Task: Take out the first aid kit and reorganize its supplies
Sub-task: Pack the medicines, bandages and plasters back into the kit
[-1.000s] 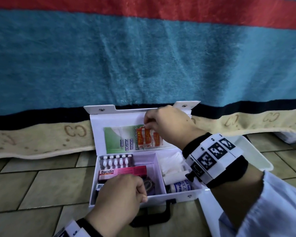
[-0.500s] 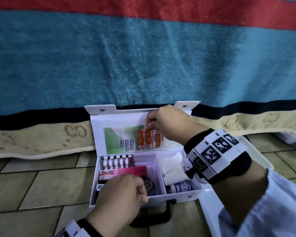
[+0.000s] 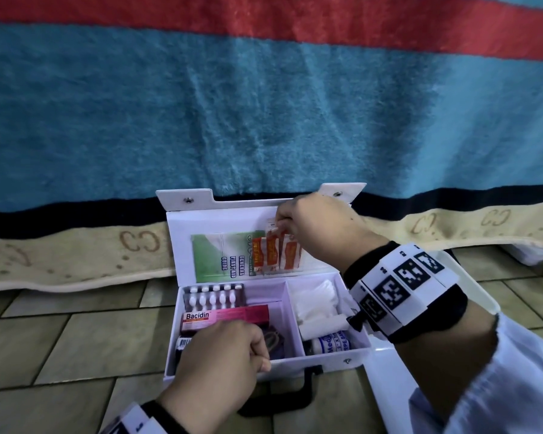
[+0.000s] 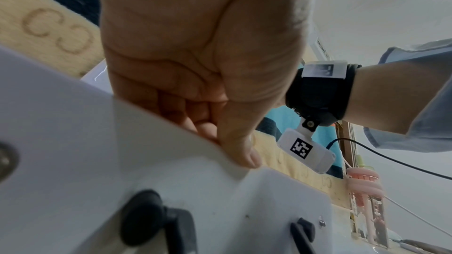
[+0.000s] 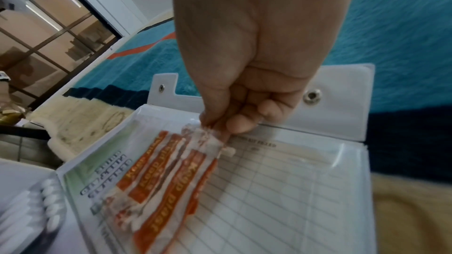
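Note:
The white first aid kit (image 3: 329, 360) lies open on the floor, its lid (image 3: 220, 220) upright against the blanket. My right hand (image 3: 281, 222) pinches the top ends of several orange plaster strips (image 3: 276, 253) against the lid's inside. In the right wrist view the hand (image 5: 220, 126) holds the plasters (image 5: 166, 177) over a lined record sheet (image 5: 281, 181), beside a green guide (image 5: 97, 163). My left hand (image 3: 261, 355) grips the kit's front wall, thumb outside (image 4: 234, 142). Inside are a pink Bacidin box (image 3: 223, 316), a pill blister (image 3: 212, 296), gauze (image 3: 317, 300) and a bandage roll (image 3: 329, 343).
A teal blanket (image 3: 264, 104) with a red stripe and cream border hangs right behind the kit. A white plastic lid or tray (image 3: 386, 386) lies at the kit's right, under my right forearm. The kit's black handle (image 4: 156, 219) points toward me. Tiled floor (image 3: 60, 346) stretches to the left.
My right hand has shifted slightly up and to the right with the plasters in its pinch. The left hand has kept its grip on the front wall.

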### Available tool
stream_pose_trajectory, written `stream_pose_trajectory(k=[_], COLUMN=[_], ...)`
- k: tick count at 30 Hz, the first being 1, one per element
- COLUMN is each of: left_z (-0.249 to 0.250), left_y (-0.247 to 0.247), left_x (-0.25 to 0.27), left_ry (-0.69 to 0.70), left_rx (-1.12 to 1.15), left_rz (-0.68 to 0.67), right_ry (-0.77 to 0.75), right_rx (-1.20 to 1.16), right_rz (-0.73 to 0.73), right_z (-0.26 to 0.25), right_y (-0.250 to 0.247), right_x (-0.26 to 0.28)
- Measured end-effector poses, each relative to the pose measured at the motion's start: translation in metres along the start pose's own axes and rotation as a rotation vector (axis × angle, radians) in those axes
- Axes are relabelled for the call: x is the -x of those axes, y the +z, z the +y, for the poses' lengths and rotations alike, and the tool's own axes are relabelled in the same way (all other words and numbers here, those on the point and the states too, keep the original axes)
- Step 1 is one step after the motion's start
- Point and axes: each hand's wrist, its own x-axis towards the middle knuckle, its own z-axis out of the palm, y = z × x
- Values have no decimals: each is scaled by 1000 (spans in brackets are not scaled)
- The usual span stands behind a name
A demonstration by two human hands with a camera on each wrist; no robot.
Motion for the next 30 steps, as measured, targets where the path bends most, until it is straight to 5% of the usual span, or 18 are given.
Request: stream_pose_trajectory(k=[12,17,24,30], left_z=[1,1,0,-1], left_y=[2,2,2,4], left_x=[-2,-1,-1,-2], left_ry=[13,20,20,16], left_rx=[-42,-40,-41,-36], left_rz=[22,31,36,41], right_ry=[80,169,97,89], right_rx=[8,-181,-235,-8], right_rz=[111,39,36,-79], right_z=[37,31,22,25], right_y=[8,7,7,-1], right_x=[17,21,20,23])
